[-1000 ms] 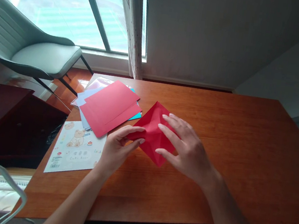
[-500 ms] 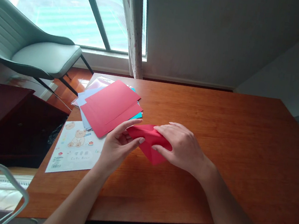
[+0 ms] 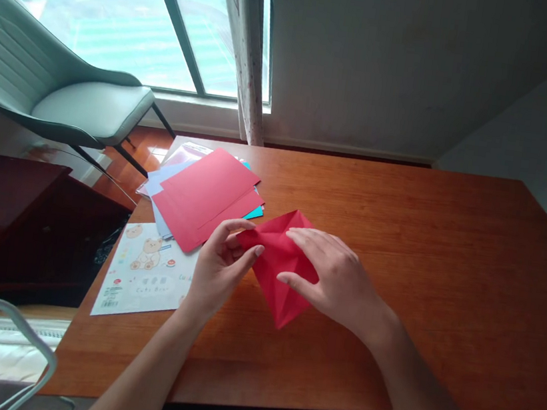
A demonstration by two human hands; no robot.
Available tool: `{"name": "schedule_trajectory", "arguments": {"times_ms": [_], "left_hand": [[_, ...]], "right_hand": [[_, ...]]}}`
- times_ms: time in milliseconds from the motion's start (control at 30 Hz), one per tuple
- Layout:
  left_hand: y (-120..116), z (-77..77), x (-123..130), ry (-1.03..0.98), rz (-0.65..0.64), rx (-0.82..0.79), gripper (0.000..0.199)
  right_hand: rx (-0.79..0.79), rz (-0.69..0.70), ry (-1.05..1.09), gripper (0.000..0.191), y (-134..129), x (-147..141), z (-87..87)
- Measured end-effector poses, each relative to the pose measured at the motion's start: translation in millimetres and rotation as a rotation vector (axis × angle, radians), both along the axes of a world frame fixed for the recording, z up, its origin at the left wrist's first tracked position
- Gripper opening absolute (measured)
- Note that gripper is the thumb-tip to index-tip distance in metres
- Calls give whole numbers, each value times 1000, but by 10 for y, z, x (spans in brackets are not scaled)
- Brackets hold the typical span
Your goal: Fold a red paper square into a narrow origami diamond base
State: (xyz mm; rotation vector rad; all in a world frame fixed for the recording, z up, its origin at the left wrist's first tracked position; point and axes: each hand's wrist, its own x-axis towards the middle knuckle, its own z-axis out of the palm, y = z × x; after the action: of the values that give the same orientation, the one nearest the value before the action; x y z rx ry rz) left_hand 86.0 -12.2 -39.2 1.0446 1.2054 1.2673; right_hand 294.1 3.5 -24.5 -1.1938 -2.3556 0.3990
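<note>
A creased piece of red folded paper [image 3: 281, 270] is held over the table, spread into a rough diamond with one corner toward me and one away. My left hand [image 3: 226, 259] pinches its left corner between thumb and fingers. On the opposite side, my right hand [image 3: 333, 270] has its thumb and fingers around the paper's right part, which they cover. Left of the folded paper lies a stack of coloured sheets [image 3: 207, 196], red on top, with blue and pale ones sticking out. In front of the stack is a white sheet with bear drawings [image 3: 142, 282].
The brown wooden table [image 3: 423, 252] stretches far to the right. Beyond its left end stand a pale green chair [image 3: 95, 107] and a dark red cabinet [image 3: 4, 217]. A white curved tube [image 3: 21, 320] is at the lower left. A curtain [image 3: 242, 39] hangs by the window.
The red paper has opened out from a narrower fold, its near and far corners now spread apart. Both hands keep their hold, nearly in place. The view has shifted slightly.
</note>
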Motion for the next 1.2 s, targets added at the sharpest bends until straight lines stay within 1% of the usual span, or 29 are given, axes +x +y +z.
{"name": "schedule_trajectory", "arguments": {"times_ms": [133, 200, 333, 400, 467, 533, 567, 733, 800, 1000, 1200], "left_hand": [[3, 2, 33, -68, 39, -83, 52], [-3, -15, 61, -151, 29, -153, 49], [-35, -56, 129, -363, -81, -311, 37], [-60, -65, 165, -431, -147, -362, 36], [-88, -69, 200, -456, -213, -403, 38], [-111, -77, 234, -458, -254, -438, 40], [-118, -83, 248, -460, -253, -449, 40], [-112, -113, 273, -477, -182, -435, 26], [-103, -112, 265, -492, -174, -423, 25], [-112, -85, 249, -548, -146, -442, 30], [-129, -73, 241, -562, -225, -424, 37]], "right_hand": [[-17, -8, -57, 75, -41, -24, -114], [-14, -15, -54, 79, -31, -38, -200], [-35, -6, -16, 78, 11, -61, -367], [-52, 3, 4, 78, 26, -69, -425], [-65, 12, 29, 74, 35, -76, -454], [-71, 22, 59, 69, 38, -79, -451], [-69, 24, 72, 67, 38, -77, -438], [10, -20, 48, 62, 28, -24, -320], [49, -40, 23, 61, 20, 9, -275], [87, -59, -41, 59, -10, 71, -190], [77, -51, -30, 49, -13, 64, -164]]}}
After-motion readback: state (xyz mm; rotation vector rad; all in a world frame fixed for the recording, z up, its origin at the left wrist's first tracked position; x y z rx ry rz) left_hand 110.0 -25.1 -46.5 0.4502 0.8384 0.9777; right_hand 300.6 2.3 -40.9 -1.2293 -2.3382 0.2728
